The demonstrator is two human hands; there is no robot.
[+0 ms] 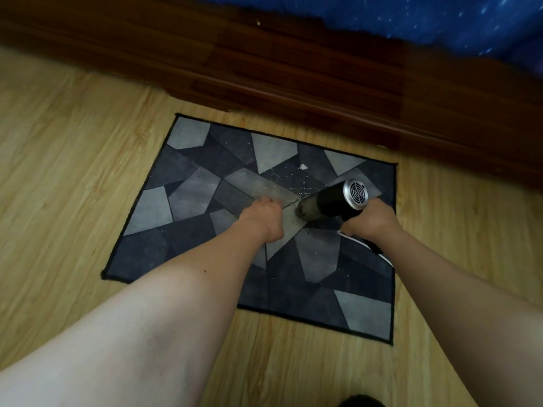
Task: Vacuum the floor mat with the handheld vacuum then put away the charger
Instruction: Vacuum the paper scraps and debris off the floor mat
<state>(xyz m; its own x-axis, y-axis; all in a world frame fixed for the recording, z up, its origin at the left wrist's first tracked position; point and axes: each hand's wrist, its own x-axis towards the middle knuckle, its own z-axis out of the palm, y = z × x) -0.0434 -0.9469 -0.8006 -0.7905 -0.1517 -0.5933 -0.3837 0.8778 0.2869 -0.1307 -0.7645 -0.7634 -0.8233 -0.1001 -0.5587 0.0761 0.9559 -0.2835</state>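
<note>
A grey and dark blue patterned floor mat lies on the wooden floor. My right hand grips the handle of a black handheld vacuum with a silver grilled rear end; its dust-filled front points left and down onto the mat. A white cable hangs from the handle under my wrist. My left hand rests fisted on the mat just left of the vacuum's nozzle, which it partly hides. White crumbs and a larger white scrap lie on the mat beyond the nozzle.
A dark wooden bed frame runs along the far side, with a blue starry cover above it. Light wood flooring surrounds the mat. A dark object shows at the bottom edge.
</note>
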